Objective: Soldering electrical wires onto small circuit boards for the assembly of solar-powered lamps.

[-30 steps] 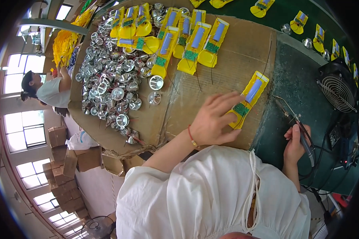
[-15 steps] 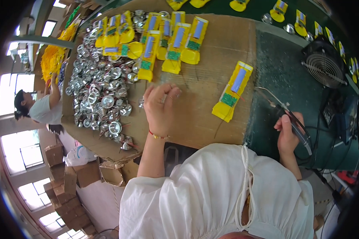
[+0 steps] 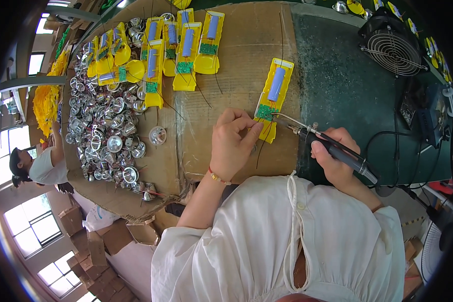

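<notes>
A yellow plastic casing [image 3: 261,100] lies on the cardboard in front of me, holding a purple-blue cylindrical battery [image 3: 276,84] and a green circuit board [image 3: 265,112]. My right hand [image 3: 338,157] grips a dark soldering iron [image 3: 340,152] fitted with a thin curved metal tube. Its front end reaches the board's right side; whether it touches cannot be told. At the board's lower left, my left hand [image 3: 233,138] is closed in a pinch, thumb against fingers. What it pinches is too small or hidden to name.
Silvery reflector cups [image 3: 115,144] are heaped at the left, with one loose reflector [image 3: 157,135] beside them. Several filled yellow casings [image 3: 185,75] lie at the back left. A fan with a wire guard [image 3: 394,54] stands back right, cables below it. Another person [image 3: 48,166] works far left.
My left hand has moved right to the circuit board and closed into a pinch. My right hand has brought the soldering iron left to the board. The whole view has shifted.
</notes>
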A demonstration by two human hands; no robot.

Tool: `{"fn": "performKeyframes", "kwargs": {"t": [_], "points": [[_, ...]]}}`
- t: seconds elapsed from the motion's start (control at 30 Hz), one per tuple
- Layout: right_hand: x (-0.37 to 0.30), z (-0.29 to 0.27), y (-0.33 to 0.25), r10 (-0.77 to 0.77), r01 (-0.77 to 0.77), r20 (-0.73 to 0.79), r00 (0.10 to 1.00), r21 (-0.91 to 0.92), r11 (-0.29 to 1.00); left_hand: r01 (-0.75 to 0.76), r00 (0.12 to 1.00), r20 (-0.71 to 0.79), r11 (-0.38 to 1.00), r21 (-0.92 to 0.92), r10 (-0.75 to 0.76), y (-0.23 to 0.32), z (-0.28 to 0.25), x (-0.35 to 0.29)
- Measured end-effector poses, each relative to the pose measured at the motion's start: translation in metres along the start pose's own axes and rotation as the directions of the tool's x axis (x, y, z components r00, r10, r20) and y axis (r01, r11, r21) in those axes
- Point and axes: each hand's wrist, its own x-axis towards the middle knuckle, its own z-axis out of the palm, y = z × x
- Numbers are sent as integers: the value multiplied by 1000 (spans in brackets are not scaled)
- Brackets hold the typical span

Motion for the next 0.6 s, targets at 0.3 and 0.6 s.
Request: {"fn": "performKeyframes", "kwargs": {"t": [0.3,0.6], "points": [[-2,1,1,28,-28,-11,1000,8,1000,59,997,45,997,-53,-57,-3,-1,4],[-3,2,-7,128,-127,-18,992,27,992,129,981,149,991,-19,-125,-3,-3,8]]}}
